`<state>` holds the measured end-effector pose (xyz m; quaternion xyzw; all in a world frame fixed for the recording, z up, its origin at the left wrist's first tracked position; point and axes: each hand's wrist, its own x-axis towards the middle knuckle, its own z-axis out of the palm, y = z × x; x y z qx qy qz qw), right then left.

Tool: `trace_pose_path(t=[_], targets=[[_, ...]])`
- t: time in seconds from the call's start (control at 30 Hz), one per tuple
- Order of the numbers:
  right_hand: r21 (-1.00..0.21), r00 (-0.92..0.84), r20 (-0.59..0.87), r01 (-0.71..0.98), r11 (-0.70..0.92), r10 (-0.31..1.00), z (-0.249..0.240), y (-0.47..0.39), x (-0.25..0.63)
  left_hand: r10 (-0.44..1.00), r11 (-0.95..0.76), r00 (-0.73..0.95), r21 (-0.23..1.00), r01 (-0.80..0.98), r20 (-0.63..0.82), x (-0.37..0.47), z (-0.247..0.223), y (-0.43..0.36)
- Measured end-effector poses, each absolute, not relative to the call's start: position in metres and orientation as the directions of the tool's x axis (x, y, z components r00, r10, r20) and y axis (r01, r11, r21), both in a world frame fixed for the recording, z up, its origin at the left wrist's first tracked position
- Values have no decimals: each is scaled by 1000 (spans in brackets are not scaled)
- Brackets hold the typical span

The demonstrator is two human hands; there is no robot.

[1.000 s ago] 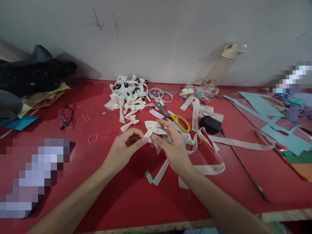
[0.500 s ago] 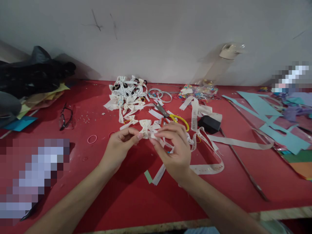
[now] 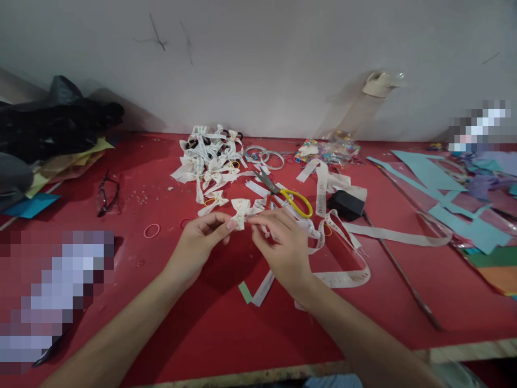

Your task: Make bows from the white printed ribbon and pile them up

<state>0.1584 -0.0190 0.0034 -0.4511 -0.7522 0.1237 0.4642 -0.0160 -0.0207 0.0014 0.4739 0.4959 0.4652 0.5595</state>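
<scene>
A cream-white ribbon bow [image 3: 241, 209] is held up above the red table, between my two hands. My left hand [image 3: 201, 237] pinches its left side between thumb and forefinger. My right hand [image 3: 285, 237] is closed at the bow's right side. Its forefinger touches the bow's middle, and a bit of white ribbon shows among the curled fingers. Just beyond the hands, scissors with yellow handles [image 3: 297, 202] lie on cut ribbon pieces. A heap of similar white bows [image 3: 212, 156] sits farther back. Long printed ribbon [image 3: 343, 279] curls out to the right of my right hand.
Eyeglasses [image 3: 108, 195] and a pink elastic ring [image 3: 152, 230] lie left on the red table [image 3: 194, 334]. At right are a black block [image 3: 346, 205], a thin rod [image 3: 404, 280] and light-blue paper cutouts [image 3: 452, 199]. Black bags [image 3: 56, 126] fill the back left.
My right hand has shifted its fingers along the bow's right side, the forefinger now straighter toward its middle. The white piece pinched there before is mostly covered. My left hand keeps its hold.
</scene>
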Motion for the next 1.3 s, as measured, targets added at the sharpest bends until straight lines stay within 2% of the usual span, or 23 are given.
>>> trace_pose_path(t=[0.17, 0.5, 0.63, 0.73, 0.9, 1.03, 1.3], targets=[[-637, -131, 569, 555, 535, 812, 5, -19, 160, 987, 131, 90, 991, 19, -132, -15, 4, -21], [-828, -163, 433, 317, 462, 887, 4, -21, 158, 991, 105, 86, 994, -41, -102, -15, 4, -22], [-920, -162, 327, 170, 353, 931, 4, -18, 159, 993, 101, 65, 995, 1, -101, -14, 5, -21], [-976, -175, 198, 52, 210, 965, 2, -14, 158, 995, 76, 55, 996, 39, -78, -14, 6, -21], [-997, -169, 5, -71, -7, 986, -3, -12, 158, 998, 9, 56, 995, 103, -15, -17, 7, -21], [-992, -182, -66, -95, -84, 981, -5, -12, 158, 997, -43, 69, 986, 163, 32, -17, 11, -23], [-999, -212, -31, -28, -37, 977, 0, -11, 160, 998, -48, 40, 991, 125, 43, -18, 11, -26]])
